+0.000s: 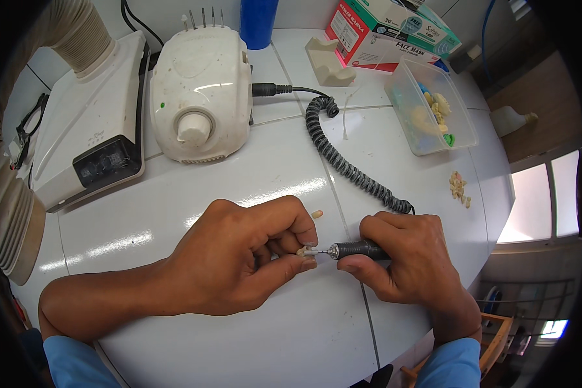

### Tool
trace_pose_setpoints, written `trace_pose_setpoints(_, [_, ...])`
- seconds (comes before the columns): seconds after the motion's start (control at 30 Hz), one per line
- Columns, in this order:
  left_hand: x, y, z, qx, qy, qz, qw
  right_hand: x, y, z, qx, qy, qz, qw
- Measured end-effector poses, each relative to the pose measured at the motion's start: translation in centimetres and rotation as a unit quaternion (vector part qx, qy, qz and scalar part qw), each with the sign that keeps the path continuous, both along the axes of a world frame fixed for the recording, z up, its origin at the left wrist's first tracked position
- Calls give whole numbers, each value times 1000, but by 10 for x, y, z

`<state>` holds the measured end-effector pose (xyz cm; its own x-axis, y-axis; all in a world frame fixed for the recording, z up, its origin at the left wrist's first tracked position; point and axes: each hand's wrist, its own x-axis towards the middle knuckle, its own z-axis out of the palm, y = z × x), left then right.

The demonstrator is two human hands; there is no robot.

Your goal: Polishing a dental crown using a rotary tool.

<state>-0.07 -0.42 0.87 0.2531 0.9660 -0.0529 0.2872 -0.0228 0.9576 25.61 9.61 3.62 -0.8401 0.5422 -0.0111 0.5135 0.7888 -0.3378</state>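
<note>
My left hand [246,258] pinches a small pale tooth-like piece [301,251] between thumb and fingertips, at the tip of a thin bit. My right hand [407,258] is wrapped round a dark cylindrical rotary handpiece [350,249], which points leftward, its metal nose and bit at that piece. A grey coiled cord [339,158] runs from the handpiece up to the white control unit [204,84] with a knob and upright bits on top. Just beyond my left fingertips, a loose small tooth-like piece [317,214] lies on the white tiled worktop [239,343].
A white machine [84,110] with a ribbed hose [84,45] stands at left. At the back are a blue cylinder [257,22], a beige holder [323,68] and mask boxes [375,45]. At right sit a plastic container [401,113] of mixed pieces and several small pale pieces [459,187].
</note>
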Motion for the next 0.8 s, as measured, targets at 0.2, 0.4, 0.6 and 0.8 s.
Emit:
trace_pose_setpoints(0.2, [-2, -1, -4, 19, -23, 0, 1000, 2, 1, 1, -7, -10, -3, 1000])
trace_pose_setpoints(0.4, [-1, -1, -6, 61, -34, 5, 998, 2, 2, 2, -12, -18, -1, 1000])
trace_pose_setpoints(0.6, [-2, -1, -4, 55, -23, 0, 998, -1, 0, 0, 11, -7, 7, 1000])
trace_pose_setpoints(0.8, [-2, 0, -7, 58, -22, -8, 998, 2, 2, 1, 0, -10, 11, 1000])
